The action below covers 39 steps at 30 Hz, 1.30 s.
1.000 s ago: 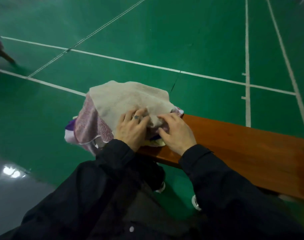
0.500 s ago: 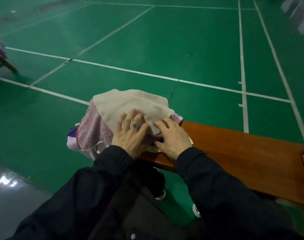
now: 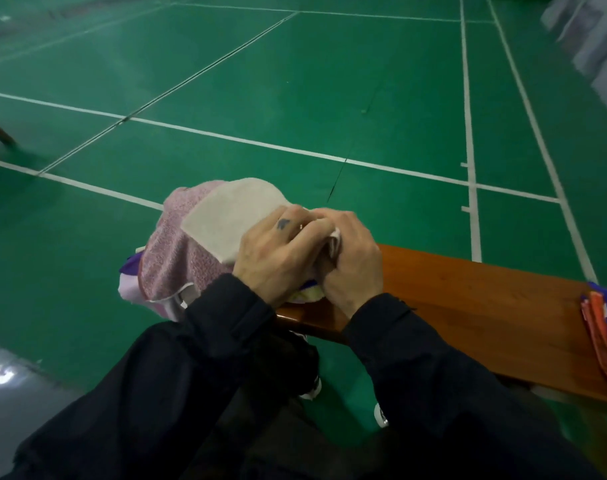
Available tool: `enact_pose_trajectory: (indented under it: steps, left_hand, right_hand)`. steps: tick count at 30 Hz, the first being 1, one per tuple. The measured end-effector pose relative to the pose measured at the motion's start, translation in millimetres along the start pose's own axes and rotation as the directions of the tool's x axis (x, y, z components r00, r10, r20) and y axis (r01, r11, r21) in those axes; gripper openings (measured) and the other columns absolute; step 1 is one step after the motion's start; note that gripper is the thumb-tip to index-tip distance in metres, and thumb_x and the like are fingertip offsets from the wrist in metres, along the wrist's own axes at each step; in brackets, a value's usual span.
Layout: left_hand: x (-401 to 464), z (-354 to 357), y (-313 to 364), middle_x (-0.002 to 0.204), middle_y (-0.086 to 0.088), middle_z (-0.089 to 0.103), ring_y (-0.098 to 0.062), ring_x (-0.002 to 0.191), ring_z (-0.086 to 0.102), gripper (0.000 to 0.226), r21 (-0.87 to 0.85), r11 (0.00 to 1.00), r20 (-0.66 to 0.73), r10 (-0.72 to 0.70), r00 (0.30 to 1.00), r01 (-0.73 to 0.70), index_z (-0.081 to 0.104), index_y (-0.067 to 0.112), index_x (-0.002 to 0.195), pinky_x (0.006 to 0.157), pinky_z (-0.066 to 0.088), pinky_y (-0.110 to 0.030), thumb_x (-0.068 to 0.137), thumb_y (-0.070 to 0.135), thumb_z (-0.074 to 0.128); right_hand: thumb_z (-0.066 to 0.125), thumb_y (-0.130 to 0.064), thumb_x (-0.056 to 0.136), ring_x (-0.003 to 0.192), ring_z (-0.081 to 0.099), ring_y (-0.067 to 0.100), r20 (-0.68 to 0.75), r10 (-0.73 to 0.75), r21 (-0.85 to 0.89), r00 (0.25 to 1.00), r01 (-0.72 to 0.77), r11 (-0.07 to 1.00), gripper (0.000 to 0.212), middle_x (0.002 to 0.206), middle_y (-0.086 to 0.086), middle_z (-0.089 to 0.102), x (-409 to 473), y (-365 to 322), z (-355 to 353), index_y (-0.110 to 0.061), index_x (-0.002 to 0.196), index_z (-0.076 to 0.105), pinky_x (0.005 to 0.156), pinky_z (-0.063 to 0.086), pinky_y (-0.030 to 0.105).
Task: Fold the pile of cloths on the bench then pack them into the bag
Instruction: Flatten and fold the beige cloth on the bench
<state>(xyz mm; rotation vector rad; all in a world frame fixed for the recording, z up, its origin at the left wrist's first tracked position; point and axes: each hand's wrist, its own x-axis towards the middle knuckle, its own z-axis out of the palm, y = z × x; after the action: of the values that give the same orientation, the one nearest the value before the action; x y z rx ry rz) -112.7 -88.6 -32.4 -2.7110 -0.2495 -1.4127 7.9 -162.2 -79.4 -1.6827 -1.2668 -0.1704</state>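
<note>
A pile of cloths sits on the left end of the wooden bench [image 3: 468,299]. On top lies a cream cloth [image 3: 232,216], over a pink patterned cloth [image 3: 177,261], with purple and white pieces under them. My left hand [image 3: 277,251] and my right hand [image 3: 350,258] are side by side on the pile's right part, and both grip the cream cloth's near edge with curled fingers. A fold of that cloth shows between the two hands. No bag is in view.
An orange and blue cloth stack [image 3: 603,327] lies at the bench's right end. The bench stands on a green court floor [image 3: 295,98] with white lines. My dark-trousered legs are below the bench edge.
Both hands went from lying flat on the pile to gripping the cream cloth. Its near part has been drawn up and bunched, which uncovers more of the pink cloth.
</note>
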Motion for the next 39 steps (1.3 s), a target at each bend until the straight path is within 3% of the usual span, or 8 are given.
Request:
enact_pose_trajectory:
  steps: [4,10,14,17,21,26,34,39]
  left_hand:
    - [49.8,0.1,27.2,0.082,-0.01,0.061,-0.022,0.063,0.053,0.014,-0.081,0.997,-0.039,-0.007,0.999,0.004,0.074,0.011,0.105,0.049,0.044,-0.039,0.097,0.016,0.064]
    - [97.5,31.1,34.8,0.096,-0.012,0.062,-0.028,0.084,0.06,0.014,-0.217,0.968,0.024,-0.125,0.992,0.127,0.071,0.008,0.106,0.069,0.048,-0.04,0.095,0.012,0.063]
    - [117.2,76.6,18.8,0.099,-0.016,0.06,-0.035,0.089,0.06,0.027,-0.153,0.984,0.241,-0.057,0.969,0.096,0.068,0.007,0.108,0.074,0.045,-0.042,0.084,0.005,0.056]
    - [110.9,94.1,23.7,0.099,-0.013,0.064,-0.034,0.09,0.061,0.029,-0.162,0.982,0.145,-0.075,0.987,0.099,0.07,0.008,0.107,0.077,0.048,-0.041,0.084,-0.003,0.057]
    - [55.4,103.4,47.8,0.096,-0.015,0.067,-0.033,0.082,0.06,0.018,-0.21,0.977,-0.004,0.028,1.0,-0.028,0.072,0.003,0.105,0.071,0.052,-0.043,0.093,-0.002,0.059]
    - [-60.5,121.7,61.8,0.093,-0.007,0.066,-0.025,0.079,0.058,0.019,-0.301,0.951,0.339,0.179,0.923,-0.074,0.072,0.01,0.105,0.067,0.047,-0.037,0.091,0.014,0.06]
    - [-113.5,136.9,73.3,0.09,0.005,0.065,-0.018,0.079,0.064,0.034,-0.342,0.857,0.677,-0.061,0.734,0.386,0.064,0.023,0.101,0.066,0.052,-0.033,0.101,0.048,0.041]
    - [-70.9,159.5,63.2,0.098,0.0,0.071,-0.018,0.087,0.065,0.015,-0.281,0.749,0.632,-0.327,0.703,0.6,0.069,0.014,0.106,0.079,0.053,-0.032,0.098,0.021,0.059]
  right_hand:
    - [0.061,-0.017,0.086,0.083,0.063,0.021,-0.163,0.114,0.146,0.98,-0.091,0.985,0.016,0.092,-0.005,0.067,17.3,-0.8,-54.8,-0.017,0.102,0.065,0.069,0.052,0.043]
    - [0.052,-0.01,0.09,0.077,0.065,0.025,-0.121,0.2,-0.199,0.972,-0.221,0.955,0.029,0.089,0.001,0.073,23.1,74.4,-151.7,-0.02,0.11,0.071,0.061,0.045,0.036]
    - [0.05,-0.021,0.091,0.089,0.069,0.03,-0.203,0.259,-0.303,0.944,-0.313,0.9,0.035,0.099,0.003,0.077,32.6,109.8,-194.6,-0.025,0.117,0.073,0.072,0.053,0.042]
    - [0.058,-0.01,0.09,0.103,0.07,0.02,-0.321,0.281,-0.24,0.904,-0.365,0.9,0.037,0.112,-0.002,0.077,23.3,126.4,-218.8,-0.026,0.119,0.074,0.09,0.056,0.04]
    - [0.051,-0.005,0.086,0.115,0.062,0.003,-0.237,0.378,-0.152,0.895,-0.418,0.896,0.046,0.123,-0.01,0.071,-37.0,133.2,-232.2,-0.024,0.123,0.073,0.103,0.047,0.021]
    - [0.056,0.0,0.094,0.116,0.056,0.006,0.062,0.567,-0.309,0.821,-0.524,0.793,0.043,0.124,-0.009,0.065,-140.7,153.2,-229.5,-0.024,0.127,0.07,0.103,0.045,0.028]
    - [0.065,-0.017,0.095,0.094,0.07,0.017,0.139,0.743,-0.332,0.655,-0.676,0.658,0.014,0.097,-0.012,0.075,-180.5,172.2,-211.8,-0.026,0.1,0.074,0.084,0.057,0.038]
    - [0.063,-0.035,0.099,0.096,0.067,0.014,0.014,0.796,-0.088,0.605,-0.792,0.604,0.02,0.098,-0.004,0.073,-136.9,184.4,-206.0,-0.02,0.108,0.072,0.086,0.055,0.037]
